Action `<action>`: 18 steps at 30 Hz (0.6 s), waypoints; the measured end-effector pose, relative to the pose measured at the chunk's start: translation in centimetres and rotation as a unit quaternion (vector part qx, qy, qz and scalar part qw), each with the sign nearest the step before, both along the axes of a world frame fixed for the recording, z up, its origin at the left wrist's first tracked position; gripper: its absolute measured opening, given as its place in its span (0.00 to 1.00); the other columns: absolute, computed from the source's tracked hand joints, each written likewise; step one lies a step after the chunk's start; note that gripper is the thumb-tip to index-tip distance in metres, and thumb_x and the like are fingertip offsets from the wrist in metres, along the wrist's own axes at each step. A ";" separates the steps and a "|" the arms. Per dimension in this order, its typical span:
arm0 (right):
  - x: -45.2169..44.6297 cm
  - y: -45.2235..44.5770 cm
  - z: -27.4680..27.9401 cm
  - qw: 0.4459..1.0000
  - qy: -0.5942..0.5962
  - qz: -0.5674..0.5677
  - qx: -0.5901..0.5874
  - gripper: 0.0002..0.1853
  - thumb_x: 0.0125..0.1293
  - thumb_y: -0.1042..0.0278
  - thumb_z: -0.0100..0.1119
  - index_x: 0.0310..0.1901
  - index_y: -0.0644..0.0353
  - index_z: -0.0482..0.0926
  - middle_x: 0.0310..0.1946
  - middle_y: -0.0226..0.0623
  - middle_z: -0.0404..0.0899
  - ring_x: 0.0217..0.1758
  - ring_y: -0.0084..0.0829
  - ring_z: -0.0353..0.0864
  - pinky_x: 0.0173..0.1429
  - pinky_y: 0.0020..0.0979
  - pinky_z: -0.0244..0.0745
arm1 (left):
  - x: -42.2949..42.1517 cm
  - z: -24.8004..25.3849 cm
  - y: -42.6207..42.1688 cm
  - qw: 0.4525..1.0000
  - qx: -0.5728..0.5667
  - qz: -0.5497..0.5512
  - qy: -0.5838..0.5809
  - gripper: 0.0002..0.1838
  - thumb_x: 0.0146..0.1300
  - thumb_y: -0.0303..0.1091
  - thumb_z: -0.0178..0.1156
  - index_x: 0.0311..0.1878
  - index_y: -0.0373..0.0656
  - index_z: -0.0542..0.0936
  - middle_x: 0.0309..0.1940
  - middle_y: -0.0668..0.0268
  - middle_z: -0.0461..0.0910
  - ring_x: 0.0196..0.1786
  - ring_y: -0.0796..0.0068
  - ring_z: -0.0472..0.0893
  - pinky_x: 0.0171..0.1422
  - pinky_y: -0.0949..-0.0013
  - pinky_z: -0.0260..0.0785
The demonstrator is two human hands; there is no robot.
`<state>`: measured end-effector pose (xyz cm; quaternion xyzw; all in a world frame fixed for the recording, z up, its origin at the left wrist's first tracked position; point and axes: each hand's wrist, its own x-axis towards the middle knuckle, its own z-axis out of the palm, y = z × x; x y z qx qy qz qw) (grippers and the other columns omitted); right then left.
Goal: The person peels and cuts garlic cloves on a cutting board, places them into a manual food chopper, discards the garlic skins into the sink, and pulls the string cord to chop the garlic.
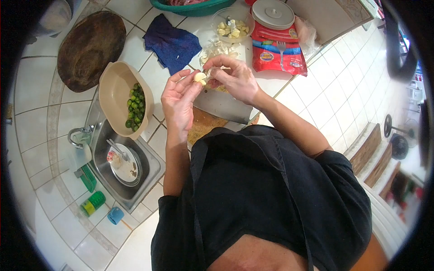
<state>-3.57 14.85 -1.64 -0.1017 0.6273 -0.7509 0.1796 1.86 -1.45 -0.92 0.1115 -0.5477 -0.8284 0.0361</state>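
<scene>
A pale garlic clove (200,78) is pinched between the thumb and fingers of my left hand (180,101). Close beside it, my right hand (238,83) is closed with fingertips together on a thin bit of garlic skin (209,75). Just beyond my hands, loose garlic skins (219,49) lie in a heap on the white counter. A clear bowl (249,37) farther back has peeled cloves in it. Below my hands is a wide grey metal sheet or blade (222,107), partly over a wooden board (202,125).
A blue cloth (169,43) lies left of the skins. A red packet (275,62) with a fork (281,50) on it is at right. A beige dish (110,92) of green vegetables stands by the sink (153,165), which holds plates. Behind is a teal basin (194,10).
</scene>
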 end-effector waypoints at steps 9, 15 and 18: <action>-0.4 0.2 -1.4 0.998 -0.019 0.062 0.017 0.12 0.64 0.66 0.66 0.44 0.64 0.81 0.31 0.33 0.83 0.33 0.20 0.81 0.39 0.22 0.77 | 0.5 -0.1 -0.5 0.998 -0.046 -0.039 -0.001 0.21 0.57 0.11 0.60 0.54 0.34 0.72 0.58 0.51 0.74 0.58 0.64 0.78 0.62 0.68 0.72; -0.7 0.2 -2.2 0.988 -0.113 0.069 -0.076 0.13 0.67 0.71 0.64 0.50 0.65 0.76 0.38 0.32 0.82 0.38 0.20 0.81 0.46 0.24 0.78 | 0.8 -1.2 -1.6 0.997 -0.016 -0.070 -0.043 0.12 0.61 0.18 0.63 0.48 0.34 0.76 0.56 0.54 0.75 0.55 0.67 0.79 0.59 0.69 0.74; -0.6 0.2 -2.3 0.991 -0.089 0.055 -0.083 0.14 0.67 0.72 0.63 0.51 0.64 0.75 0.38 0.32 0.82 0.39 0.20 0.81 0.46 0.24 0.79 | 1.2 -1.1 -1.4 0.994 0.015 -0.057 -0.093 0.09 0.62 0.21 0.65 0.45 0.35 0.78 0.53 0.56 0.78 0.51 0.70 0.81 0.54 0.71 0.75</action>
